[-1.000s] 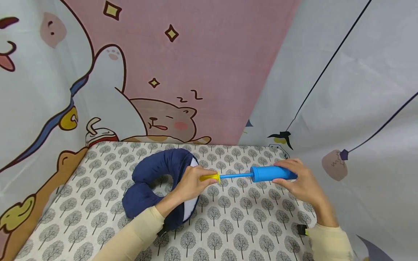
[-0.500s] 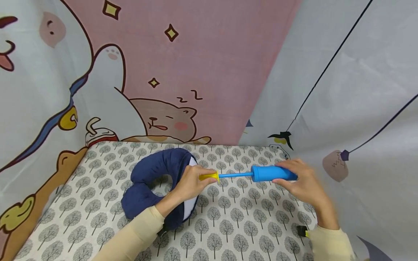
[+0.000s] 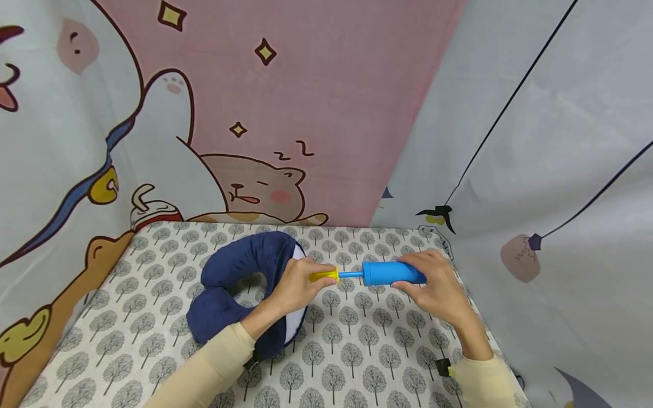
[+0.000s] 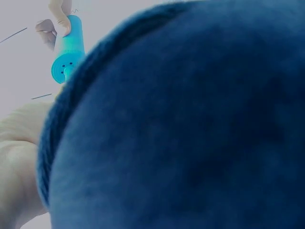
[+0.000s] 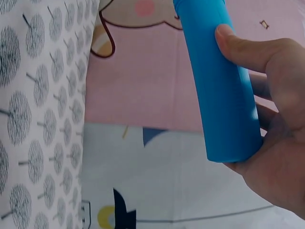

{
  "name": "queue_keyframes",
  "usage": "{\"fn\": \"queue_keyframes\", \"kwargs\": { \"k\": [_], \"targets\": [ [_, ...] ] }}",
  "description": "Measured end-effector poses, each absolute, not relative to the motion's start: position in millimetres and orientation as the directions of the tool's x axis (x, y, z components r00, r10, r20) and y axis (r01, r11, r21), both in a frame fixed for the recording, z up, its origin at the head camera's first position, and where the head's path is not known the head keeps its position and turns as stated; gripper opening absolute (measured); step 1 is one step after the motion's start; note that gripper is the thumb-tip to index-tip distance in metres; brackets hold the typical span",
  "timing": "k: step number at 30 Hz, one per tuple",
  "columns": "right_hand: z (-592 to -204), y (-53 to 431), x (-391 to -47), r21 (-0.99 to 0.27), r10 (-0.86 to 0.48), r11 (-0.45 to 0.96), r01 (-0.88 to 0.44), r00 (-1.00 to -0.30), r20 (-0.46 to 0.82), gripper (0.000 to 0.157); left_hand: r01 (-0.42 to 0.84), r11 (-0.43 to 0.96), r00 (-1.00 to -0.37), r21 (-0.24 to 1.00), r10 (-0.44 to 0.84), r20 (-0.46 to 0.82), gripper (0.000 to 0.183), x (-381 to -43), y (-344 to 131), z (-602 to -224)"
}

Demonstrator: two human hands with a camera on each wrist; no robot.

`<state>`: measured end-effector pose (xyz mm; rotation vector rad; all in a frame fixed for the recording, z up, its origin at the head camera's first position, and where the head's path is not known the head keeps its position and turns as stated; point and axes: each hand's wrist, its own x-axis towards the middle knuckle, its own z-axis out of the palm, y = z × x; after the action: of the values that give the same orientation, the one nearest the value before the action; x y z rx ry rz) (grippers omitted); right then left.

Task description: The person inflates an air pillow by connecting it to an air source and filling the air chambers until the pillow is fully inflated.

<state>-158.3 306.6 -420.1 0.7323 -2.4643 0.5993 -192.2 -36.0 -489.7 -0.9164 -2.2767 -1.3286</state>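
Note:
A blue balloon pump (image 3: pixel 390 273) is held level between both hands, above the tree-print cloth. My right hand (image 3: pixel 433 283) grips its barrel; in the right wrist view the thumb lies along the blue barrel (image 5: pixel 219 90) with fingers behind. Pinched in my left hand (image 3: pixel 298 286) is the yellow end piece (image 3: pixel 325 276), partly hidden by the fingers. A short length of blue rod (image 3: pixel 350 274) shows between yellow piece and barrel. Under the left forearm lies a navy U-shaped neck pillow (image 3: pixel 229 311) with a white panel; its dark fabric fills most of the left wrist view.
Tree-print cloth (image 3: pixel 352 351) covers the table. Behind it hangs a curtain (image 3: pixel 326 113) with cartoon animals, and a pale one (image 3: pixel 561 170) stands close on the right. A small black object (image 3: pixel 442 367) shows beside the right sleeve.
My right hand has moved left with the pump's barrel, so less rod shows. The left hand has stayed nearly in place on the yellow end.

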Motion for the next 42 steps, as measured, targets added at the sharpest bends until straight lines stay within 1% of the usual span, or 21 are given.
{"fn": "queue_keyframes", "kwargs": {
  "k": [4, 8, 10, 15, 18, 20, 23, 26, 32, 36, 42],
  "targets": [
    [-423, 291, -156, -0.281, -0.369, 0.753, -0.596, -0.735, 0.569, 0.058, 0.679, 0.368, -0.734, 0.635, 0.356, 0.578, 0.029, -197, -36, -496],
    [-425, 278, -156, -0.282, -0.371, 0.747, -0.602, -0.730, 0.574, 0.058, 0.689, 0.364, -0.724, 0.626, 0.356, 0.590, 0.030, -198, -35, -498],
    [-426, 272, -156, -0.277, -0.372, 0.745, -0.607, -0.723, 0.582, 0.058, 0.700, 0.354, -0.714, 0.620, 0.360, 0.601, 0.031, -196, -35, -495],
    [-429, 262, -156, -0.252, -0.382, 0.745, -0.618, -0.704, 0.598, 0.057, 0.698, 0.345, -0.716, 0.628, 0.363, 0.596, 0.032, -192, -35, -488],
    [-431, 260, -154, -0.252, -0.380, 0.754, -0.606, -0.717, 0.585, 0.057, 0.696, 0.346, -0.717, 0.629, 0.370, 0.591, 0.031, -190, -35, -484],
    [-432, 262, -154, -0.268, -0.373, 0.762, -0.590, -0.738, 0.563, 0.058, 0.696, 0.350, -0.718, 0.627, 0.378, 0.585, 0.031, -189, -34, -481],
    [-431, 270, -155, -0.290, -0.367, 0.767, -0.573, -0.762, 0.534, 0.057, 0.683, 0.354, -0.729, 0.639, 0.389, 0.564, 0.030, -185, -33, -475],
    [-429, 282, -157, -0.297, -0.366, 0.768, -0.567, -0.769, 0.524, 0.057, 0.678, 0.366, -0.733, 0.637, 0.393, 0.555, 0.028, -184, -33, -475],
    [-424, 313, -163, -0.306, -0.363, 0.776, -0.552, -0.787, 0.499, 0.057, 0.605, 0.409, -0.793, 0.683, 0.380, 0.475, 0.030, -179, -32, -464],
    [-419, 335, -164, -0.335, -0.355, 0.777, -0.533, -0.811, 0.466, 0.056, 0.590, 0.417, -0.804, 0.692, 0.378, 0.459, 0.030, -178, -32, -462],
    [-415, 360, -165, -0.363, -0.332, 0.778, -0.513, -0.826, 0.455, 0.055, 0.574, 0.422, -0.815, 0.702, 0.380, 0.438, 0.030, -180, -33, -462]
  ]
}}
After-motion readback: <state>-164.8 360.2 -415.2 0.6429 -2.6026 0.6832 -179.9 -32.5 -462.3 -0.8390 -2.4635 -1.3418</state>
